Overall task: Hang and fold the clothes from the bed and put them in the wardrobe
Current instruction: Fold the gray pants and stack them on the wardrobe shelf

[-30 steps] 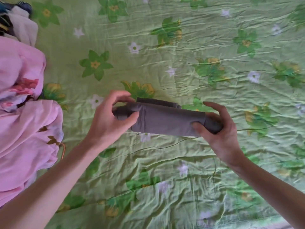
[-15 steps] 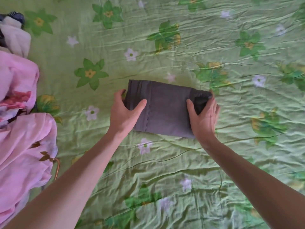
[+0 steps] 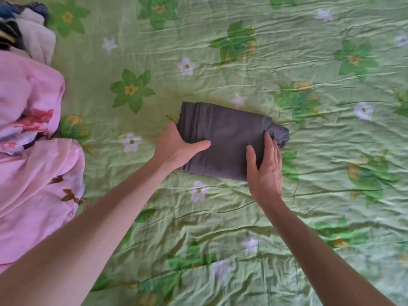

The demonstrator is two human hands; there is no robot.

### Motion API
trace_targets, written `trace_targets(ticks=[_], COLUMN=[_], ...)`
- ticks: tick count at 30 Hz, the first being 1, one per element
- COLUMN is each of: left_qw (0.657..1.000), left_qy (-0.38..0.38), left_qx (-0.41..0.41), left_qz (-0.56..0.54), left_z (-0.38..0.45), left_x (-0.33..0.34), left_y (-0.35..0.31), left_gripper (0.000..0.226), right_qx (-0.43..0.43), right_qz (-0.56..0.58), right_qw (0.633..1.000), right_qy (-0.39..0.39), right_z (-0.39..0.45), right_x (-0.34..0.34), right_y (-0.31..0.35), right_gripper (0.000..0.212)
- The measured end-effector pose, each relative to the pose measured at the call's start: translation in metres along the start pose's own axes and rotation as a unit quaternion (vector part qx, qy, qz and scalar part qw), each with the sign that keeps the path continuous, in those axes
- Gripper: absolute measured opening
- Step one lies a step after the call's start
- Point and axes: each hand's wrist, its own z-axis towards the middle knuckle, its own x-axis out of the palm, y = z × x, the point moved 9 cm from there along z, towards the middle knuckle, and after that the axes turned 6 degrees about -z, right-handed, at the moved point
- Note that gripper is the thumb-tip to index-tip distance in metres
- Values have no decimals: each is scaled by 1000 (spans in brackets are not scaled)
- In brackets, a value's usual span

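Note:
A dark grey garment [image 3: 227,138], folded into a compact rectangle, lies flat on the green flowered bedspread [image 3: 242,217] near the middle of the view. My left hand [image 3: 176,146] holds its left edge, thumb lying across the top and fingers hidden under or behind the cloth. My right hand [image 3: 266,166] rests flat on the garment's right end with straight fingers. A small bunched part of the cloth sticks out past my right fingertips.
A pile of pink flowered clothing [image 3: 33,151] covers the left side of the bed, with a brown hanger hook [image 3: 82,202] showing at its edge. Dark and cream clothes [image 3: 26,34] lie at the top left corner.
One second ago both hands held the folded grey garment above the bed. It now lies flat on the bedspread, and my right hand has flattened onto its end.

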Motion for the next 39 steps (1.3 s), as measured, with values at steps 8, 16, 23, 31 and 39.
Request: trace_targets(ticks=[8, 16, 23, 31, 39], left_qw=[992, 969, 938, 918, 892], left_qy=[41, 41, 22, 50, 79], left_qx=[-39, -36, -31, -3, 52], left_qz=[-110, -242, -344, -393, -441], left_z=[-1, -14, -29, -77, -208], left_x=[10, 19, 18, -7, -72], left_y=[3, 14, 23, -22, -144], left_gripper=[68, 64, 73, 80, 77], right_qx=[134, 223, 198, 97, 167], right_qz=[66, 230, 303, 281, 428], right_qw=[987, 946, 916, 927, 832], right_qy=[-63, 46, 175, 230, 310], right_z=[2, 19, 22, 7, -77], right_x=[-11, -21, -18, -74, -187], right_y=[-14, -19, 0, 52, 133], right_gripper=[92, 60, 30, 71, 52])
